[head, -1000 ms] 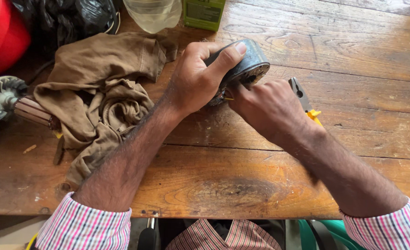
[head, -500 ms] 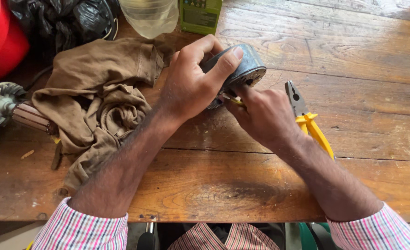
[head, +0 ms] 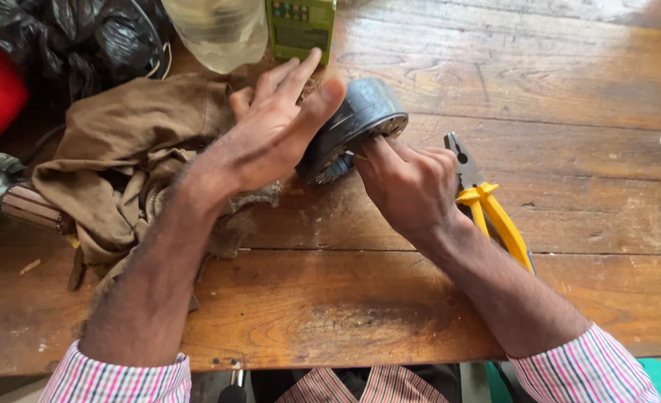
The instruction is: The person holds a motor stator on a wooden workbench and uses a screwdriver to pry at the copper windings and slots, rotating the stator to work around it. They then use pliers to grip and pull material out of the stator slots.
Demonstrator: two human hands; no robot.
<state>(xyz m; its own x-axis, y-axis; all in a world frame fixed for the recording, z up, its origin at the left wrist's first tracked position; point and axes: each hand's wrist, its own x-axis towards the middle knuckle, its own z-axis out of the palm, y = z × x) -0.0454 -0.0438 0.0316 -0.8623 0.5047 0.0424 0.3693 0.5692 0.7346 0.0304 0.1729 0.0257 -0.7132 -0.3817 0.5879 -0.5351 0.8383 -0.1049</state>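
Head view: left hand [head: 271, 134] open-fingered, steadying a grey metal cylinder [head: 356, 123]; right hand [head: 409, 183] pinches its rim. Probably heavy, rigid; grip around the body.

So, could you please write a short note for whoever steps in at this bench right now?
Left hand: fingers spread, thumb pressed on the grey metal cylinder, steadying it on its side on the wooden table.
Right hand: fingers curled at the cylinder's open end; whether they pinch anything is hidden.
Yellow-handled pliers lie on the table just right of the right hand, untouched.
Brown cloth lies left of the cylinder, under the left forearm.
Done: cylinder braced. Left: the work at its open end.
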